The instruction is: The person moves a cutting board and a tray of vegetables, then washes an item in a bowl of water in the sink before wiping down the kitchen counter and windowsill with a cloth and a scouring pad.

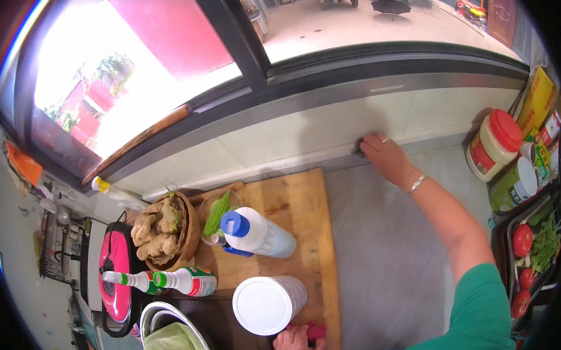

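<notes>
My right hand [387, 160], with a silver bangle [417, 184] at the wrist, reaches to the foot of the tiled wall [279, 140]. Its fingertips press a small dark scouring pad [358, 146] against the narrow ledge there; the fingers hide most of the pad. At the bottom of the view, my left hand [295, 344] grips a bunched pink-red cloth [317, 331] on the wooden board [330, 285]. Just beyond that hand stands a white lidded tub [263, 306]. A white bottle with a blue cap [262, 234] is farther back on the board. Grey countertop [382, 245] lies between my arms.
At left are a basket of ginger [163, 231], a bitter melon [218, 213], spray bottles [186, 281], a pink appliance [115, 271] and a metal pot holding a green cloth [175, 344]. Right: a red-lidded jar [492, 142], a green canister [513, 188] and a vegetable tray [537, 248].
</notes>
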The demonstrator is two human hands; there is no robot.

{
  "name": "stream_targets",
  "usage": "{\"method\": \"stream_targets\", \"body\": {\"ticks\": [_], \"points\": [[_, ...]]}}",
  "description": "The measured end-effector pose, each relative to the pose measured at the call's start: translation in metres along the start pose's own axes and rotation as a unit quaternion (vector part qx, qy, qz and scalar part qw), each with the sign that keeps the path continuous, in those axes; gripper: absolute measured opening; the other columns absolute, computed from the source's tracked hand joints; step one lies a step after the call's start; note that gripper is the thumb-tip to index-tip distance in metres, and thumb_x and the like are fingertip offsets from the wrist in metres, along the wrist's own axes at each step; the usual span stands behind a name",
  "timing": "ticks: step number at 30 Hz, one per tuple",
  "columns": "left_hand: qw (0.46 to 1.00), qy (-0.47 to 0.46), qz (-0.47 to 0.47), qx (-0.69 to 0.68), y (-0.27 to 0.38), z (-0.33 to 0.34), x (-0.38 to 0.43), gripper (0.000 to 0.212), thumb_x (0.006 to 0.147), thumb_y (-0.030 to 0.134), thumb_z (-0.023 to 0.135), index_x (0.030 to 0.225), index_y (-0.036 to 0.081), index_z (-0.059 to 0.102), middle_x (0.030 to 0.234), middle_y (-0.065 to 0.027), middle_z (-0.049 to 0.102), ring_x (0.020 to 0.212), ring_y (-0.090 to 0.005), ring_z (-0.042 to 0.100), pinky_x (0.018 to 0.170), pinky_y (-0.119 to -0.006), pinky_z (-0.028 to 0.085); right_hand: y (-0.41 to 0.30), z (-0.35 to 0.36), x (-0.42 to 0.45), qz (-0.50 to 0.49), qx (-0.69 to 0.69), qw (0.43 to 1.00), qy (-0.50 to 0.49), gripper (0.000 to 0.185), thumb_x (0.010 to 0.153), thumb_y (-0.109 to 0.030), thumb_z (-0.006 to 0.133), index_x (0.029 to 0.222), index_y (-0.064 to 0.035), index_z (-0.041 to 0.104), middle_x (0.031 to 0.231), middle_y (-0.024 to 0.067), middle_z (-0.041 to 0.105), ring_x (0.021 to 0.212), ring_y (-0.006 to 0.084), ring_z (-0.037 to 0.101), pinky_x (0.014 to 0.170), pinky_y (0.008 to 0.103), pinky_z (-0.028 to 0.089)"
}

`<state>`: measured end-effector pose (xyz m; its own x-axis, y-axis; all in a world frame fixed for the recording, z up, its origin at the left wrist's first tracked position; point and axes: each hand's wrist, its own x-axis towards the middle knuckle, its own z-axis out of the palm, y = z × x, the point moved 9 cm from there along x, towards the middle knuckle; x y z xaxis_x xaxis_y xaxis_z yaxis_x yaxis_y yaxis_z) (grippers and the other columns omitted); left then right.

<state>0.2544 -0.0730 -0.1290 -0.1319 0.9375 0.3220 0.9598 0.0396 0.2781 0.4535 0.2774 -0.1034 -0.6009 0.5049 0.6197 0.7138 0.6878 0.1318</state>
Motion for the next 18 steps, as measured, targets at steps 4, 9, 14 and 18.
{"method": "stream_targets", "body": {"ticks": [4, 9, 14, 18], "points": [[1.000, 0.009, 0.014, 0.006, -0.004, 0.000, -0.004, 0.032, 0.061, 0.025, 0.061, 0.088, 0.008, 0.060, 0.086, -0.0082, 0.060, 0.078, -0.0277, 0.054, 0.070, -0.039, 0.042, -0.052, 0.023, 0.035, -0.029, 0.019, 0.998, 0.044, 0.020, 0.072, -0.007, 0.052, 0.091, -0.0032, 0.056, 0.099, 0.0099, 0.053, 0.088, 0.0249, 0.052, 0.074, 0.0334, 0.048], [1.000, 0.012, 0.022, 0.015, -0.001, -0.003, -0.001, 0.032, 0.060, 0.024, 0.061, 0.088, 0.008, 0.060, 0.087, -0.0091, 0.060, 0.078, -0.0281, 0.054, 0.070, -0.039, 0.042, -0.120, 0.058, 0.094, -0.131, 0.040, 0.991, 0.002, 0.011, 0.071, -0.013, 0.053, 0.080, -0.0072, 0.056, 0.086, 0.0068, 0.049, 0.083, 0.0215, 0.050, 0.070, 0.0302, 0.047], [1.000, -0.001, 0.016, -0.007, 0.006, -0.004, 0.005, 0.034, 0.059, 0.024, 0.063, 0.088, 0.008, 0.060, 0.087, -0.0092, 0.060, 0.079, -0.0283, 0.054, 0.070, -0.040, 0.041, -0.129, 0.037, 0.122, -0.178, 0.062, 0.980, 0.065, 0.012, 0.070, -0.015, 0.054, 0.079, -0.0074, 0.057, 0.087, 0.0068, 0.050, 0.085, 0.0218, 0.051, 0.068, 0.0313, 0.046], [1.000, -0.007, 0.004, -0.004, -0.001, 0.001, 0.000, 0.034, 0.059, 0.025, 0.063, 0.088, 0.008, 0.061, 0.086, -0.0088, 0.060, 0.079, -0.0283, 0.054, 0.070, -0.040, 0.042, -0.060, -0.013, 0.101, -0.079, 0.005, 0.994, 0.073, 0.019, 0.069, -0.012, 0.058, 0.086, -0.0051, 0.059, 0.093, 0.0072, 0.052, 0.083, 0.0221, 0.052, 0.070, 0.0317, 0.045]]}}
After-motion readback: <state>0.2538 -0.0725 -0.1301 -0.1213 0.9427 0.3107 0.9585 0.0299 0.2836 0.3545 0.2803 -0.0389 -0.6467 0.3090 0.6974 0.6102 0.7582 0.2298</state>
